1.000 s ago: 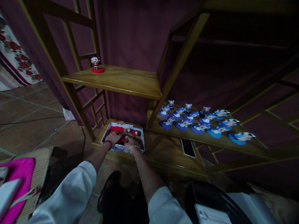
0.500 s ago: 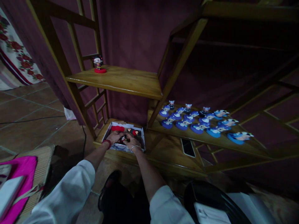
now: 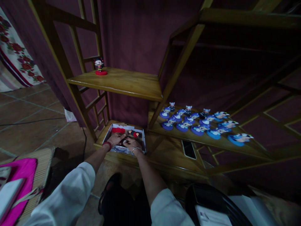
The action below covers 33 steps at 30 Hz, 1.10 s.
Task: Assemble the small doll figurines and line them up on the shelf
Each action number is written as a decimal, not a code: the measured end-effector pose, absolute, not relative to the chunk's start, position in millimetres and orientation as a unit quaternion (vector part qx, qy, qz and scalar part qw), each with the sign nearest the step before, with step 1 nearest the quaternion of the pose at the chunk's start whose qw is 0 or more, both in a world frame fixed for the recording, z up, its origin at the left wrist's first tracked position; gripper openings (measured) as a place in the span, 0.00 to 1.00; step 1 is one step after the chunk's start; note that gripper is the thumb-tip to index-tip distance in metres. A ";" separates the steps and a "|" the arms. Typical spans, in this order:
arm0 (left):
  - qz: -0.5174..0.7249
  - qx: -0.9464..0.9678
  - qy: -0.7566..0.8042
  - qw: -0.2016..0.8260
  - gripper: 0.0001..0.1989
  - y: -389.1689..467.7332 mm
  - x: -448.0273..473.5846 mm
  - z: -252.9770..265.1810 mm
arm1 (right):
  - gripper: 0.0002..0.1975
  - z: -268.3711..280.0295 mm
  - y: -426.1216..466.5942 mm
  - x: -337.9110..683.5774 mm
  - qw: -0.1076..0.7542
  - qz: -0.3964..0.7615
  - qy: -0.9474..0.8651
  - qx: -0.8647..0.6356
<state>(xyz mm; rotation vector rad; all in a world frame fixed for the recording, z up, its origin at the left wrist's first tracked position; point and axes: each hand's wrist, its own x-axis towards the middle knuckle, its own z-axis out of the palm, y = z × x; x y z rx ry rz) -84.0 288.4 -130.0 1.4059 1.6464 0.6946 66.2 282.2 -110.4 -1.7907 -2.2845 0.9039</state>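
Note:
Both my hands are inside a shallow white cardboard box (image 3: 144,138) on the lowest shelf. My left hand (image 3: 116,138), wearing a red bead bracelet, reaches in from the left with its fingers stretched over the contents. My right hand (image 3: 132,144), with a pale bracelet, has its fingers curled round a small dark figurine (image 3: 124,142), mostly hidden by the fingers. Behind them lie black-and-red figurines (image 3: 134,133) and red round bases (image 3: 118,130). One figurine with black hair (image 3: 99,65) stands on a red base on the shelf above.
Several blue-and-purple figurines (image 3: 199,128) stand in rows on the right shelf. A phone (image 3: 188,149) lies below them. A slanted wooden post (image 3: 178,66) divides the shelves. A black chair (image 3: 204,197) is at lower right, a pink cloth (image 3: 25,169) at lower left.
My right hand has shifted slightly left, and its fingers cover more of the figurine. My left hand stays almost in place, its fingers a little straighter. The view has tilted slightly.

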 end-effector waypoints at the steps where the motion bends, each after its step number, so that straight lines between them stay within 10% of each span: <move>1: 0.274 0.559 0.663 0.415 0.21 289.0 -84.2 -129.5 | 0.16 -110.8 282.9 65.8 0.048 0.295 -0.746 -0.595; 33: 0.157 0.662 0.666 0.305 0.15 290.5 -89.1 -128.4 | 0.16 -101.9 281.4 58.1 0.009 0.259 -0.719 -0.645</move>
